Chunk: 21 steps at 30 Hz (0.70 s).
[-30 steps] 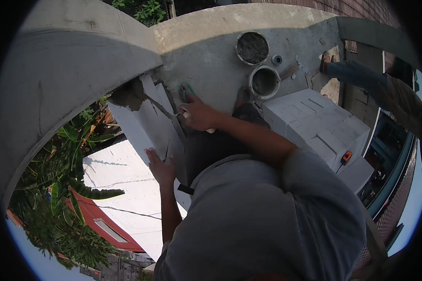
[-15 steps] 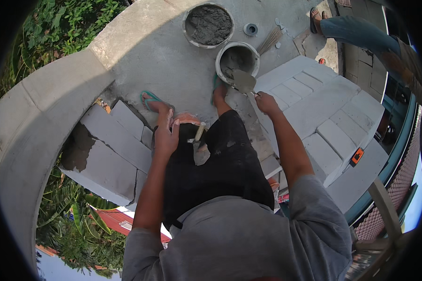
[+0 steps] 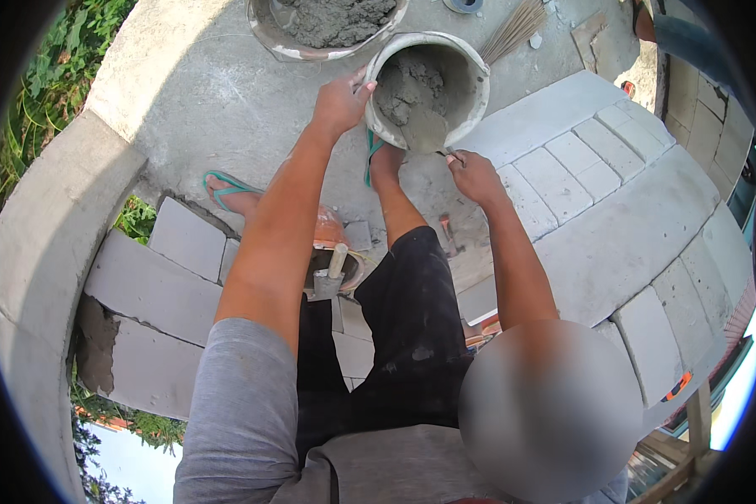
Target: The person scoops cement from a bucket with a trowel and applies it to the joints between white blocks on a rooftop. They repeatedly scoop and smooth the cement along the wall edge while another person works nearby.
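A pale-rimmed bucket [image 3: 480,99] of wet grey mortar [image 3: 412,84] is tipped a little, its mouth facing me. My left hand [image 3: 342,104] grips the bucket's left rim, the thumb over the edge. My right hand [image 3: 479,178] is closed around the handle of a trowel, by the bucket's near right rim. The trowel's blade [image 3: 426,131] lies inside the bucket against the mortar, smeared with grey. Between my legs, another tool with a pale handle [image 3: 338,260] stands in a round container [image 3: 357,274].
A wider tub [image 3: 269,46] of mortar stands beyond the bucket, beside a stick broom [image 3: 514,32]. Pale blocks [image 3: 554,181] are stacked at right, with an orange tool [image 3: 678,386] on them. More blocks [image 3: 147,286] lie left, near a curved concrete wall [image 3: 38,227]. Another person's leg [image 3: 697,46] shows far right.
My left hand has moved from beside my thigh to the bucket rim. The trowel's blade has gone from over the rim into the bucket. My view has shifted closer to the bucket.
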Each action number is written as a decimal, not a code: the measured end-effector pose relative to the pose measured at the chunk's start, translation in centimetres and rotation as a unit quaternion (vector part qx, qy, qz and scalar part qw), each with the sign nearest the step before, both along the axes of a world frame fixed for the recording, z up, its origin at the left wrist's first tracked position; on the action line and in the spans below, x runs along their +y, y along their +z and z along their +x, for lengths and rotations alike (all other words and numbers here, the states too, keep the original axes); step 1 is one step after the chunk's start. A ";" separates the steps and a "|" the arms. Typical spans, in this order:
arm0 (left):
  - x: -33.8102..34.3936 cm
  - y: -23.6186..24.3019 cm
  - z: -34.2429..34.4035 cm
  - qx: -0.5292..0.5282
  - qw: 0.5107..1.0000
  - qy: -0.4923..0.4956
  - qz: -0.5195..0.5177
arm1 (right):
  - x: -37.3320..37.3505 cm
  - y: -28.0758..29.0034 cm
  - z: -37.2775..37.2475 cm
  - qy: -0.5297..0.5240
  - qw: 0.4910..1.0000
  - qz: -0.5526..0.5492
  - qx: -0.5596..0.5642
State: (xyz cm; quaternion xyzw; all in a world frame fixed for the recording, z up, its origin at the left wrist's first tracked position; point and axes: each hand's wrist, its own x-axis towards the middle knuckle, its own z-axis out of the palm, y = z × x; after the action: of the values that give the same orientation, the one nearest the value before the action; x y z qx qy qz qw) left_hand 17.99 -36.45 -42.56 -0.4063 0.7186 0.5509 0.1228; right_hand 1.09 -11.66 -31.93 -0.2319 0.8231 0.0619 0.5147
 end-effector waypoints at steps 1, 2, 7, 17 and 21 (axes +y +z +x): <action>0.4 0.1 -0.1 0.007 1.000 0.007 -0.004 | 0.0 -0.7 0.2 -0.007 1.000 -0.012 0.008; 1.0 0.4 -0.1 0.013 1.000 0.013 -0.010 | -0.2 -1.3 0.6 -0.015 0.999 -0.024 0.015; 1.5 1.9 -0.5 0.006 1.000 -0.010 -0.027 | -1.6 -3.5 2.0 -0.042 0.998 -0.005 0.038; 1.6 3.0 -0.9 0.001 0.999 -0.035 0.004 | 0.3 -4.8 3.7 -0.108 0.987 -0.106 0.048; 1.5 2.8 -1.1 0.015 0.999 -0.031 0.005 | 1.5 -6.3 4.3 -0.162 0.974 -0.159 0.026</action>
State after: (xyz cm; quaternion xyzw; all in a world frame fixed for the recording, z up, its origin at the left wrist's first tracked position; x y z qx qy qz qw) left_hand 16.86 -34.95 -39.72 -0.3749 0.7300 0.5562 0.1316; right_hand 5.34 -10.17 -38.22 -0.1727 0.8623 -0.1476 0.4526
